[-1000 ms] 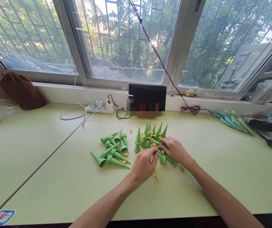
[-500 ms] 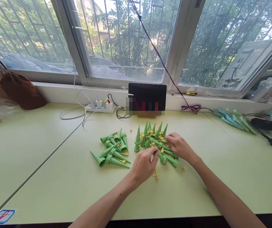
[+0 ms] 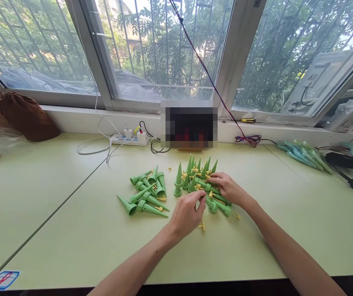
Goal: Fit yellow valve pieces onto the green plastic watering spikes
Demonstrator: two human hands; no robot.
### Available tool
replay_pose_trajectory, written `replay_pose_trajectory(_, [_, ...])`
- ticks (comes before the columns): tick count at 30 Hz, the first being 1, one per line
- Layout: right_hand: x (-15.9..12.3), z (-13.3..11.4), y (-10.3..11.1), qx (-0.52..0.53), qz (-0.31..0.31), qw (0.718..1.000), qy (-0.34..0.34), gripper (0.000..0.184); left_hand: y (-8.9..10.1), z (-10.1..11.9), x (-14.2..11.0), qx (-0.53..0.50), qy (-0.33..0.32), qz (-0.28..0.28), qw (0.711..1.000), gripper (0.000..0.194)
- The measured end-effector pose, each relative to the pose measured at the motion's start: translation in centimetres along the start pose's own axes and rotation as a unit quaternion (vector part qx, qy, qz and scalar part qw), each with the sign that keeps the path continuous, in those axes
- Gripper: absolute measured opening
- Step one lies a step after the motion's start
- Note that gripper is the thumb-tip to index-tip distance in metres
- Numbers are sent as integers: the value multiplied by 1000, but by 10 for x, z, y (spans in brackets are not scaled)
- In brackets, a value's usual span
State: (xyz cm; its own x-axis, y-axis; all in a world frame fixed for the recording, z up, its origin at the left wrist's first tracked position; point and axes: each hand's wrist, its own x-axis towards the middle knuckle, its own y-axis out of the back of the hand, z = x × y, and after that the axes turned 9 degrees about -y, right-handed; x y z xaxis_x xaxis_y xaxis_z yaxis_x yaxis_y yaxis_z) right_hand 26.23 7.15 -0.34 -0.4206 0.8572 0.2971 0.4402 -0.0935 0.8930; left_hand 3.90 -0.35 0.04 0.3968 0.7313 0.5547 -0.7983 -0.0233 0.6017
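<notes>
Several green plastic cone spikes lie in a loose heap [image 3: 147, 193] on the pale green table [image 3: 71, 230]. A second cluster of green cones [image 3: 194, 172] mixed with small yellow pieces sits to its right, some upright, some lying down. My left hand [image 3: 187, 213] hovers at the near edge of that cluster, thumb and fingers pinched together on something too small to name. My right hand [image 3: 227, 189] rests on the lying cones, fingers curled over them. A loose yellow piece [image 3: 202, 225] lies just beside my left hand.
A black screen [image 3: 189, 125] leans against the window sill behind the cones. A white power strip [image 3: 130, 140] with cables lies to its left. A brown pouch [image 3: 26, 117] sits far left. Bundles of teal spikes [image 3: 304, 155] and dark tools lie at the right.
My right hand has drifted a little up and left over the lying cones. My left hand stays almost still, pinched at the cluster's near edge.
</notes>
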Motion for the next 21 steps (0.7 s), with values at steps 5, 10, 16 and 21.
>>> replay_pose_trajectory(5, [1,2,0,-3,6,1000,0,47,-1,0,0,-6,-1,-3,1000,17])
replay_pose_trajectory(10, [3,3,-1,-18,-5,1000,-5,45,-1,0,-1,-8,-4,-8,1000,17])
replay_pose_trajectory(16, [3,2,0,-32,-10,999,-13,44,0,1,0,-7,-4,-13,1000,17])
replay_pose_trajectory(21, [-3,-1,7,-25,-19,999,-16,40,0,1,0,-5,-3,-13,1000,18])
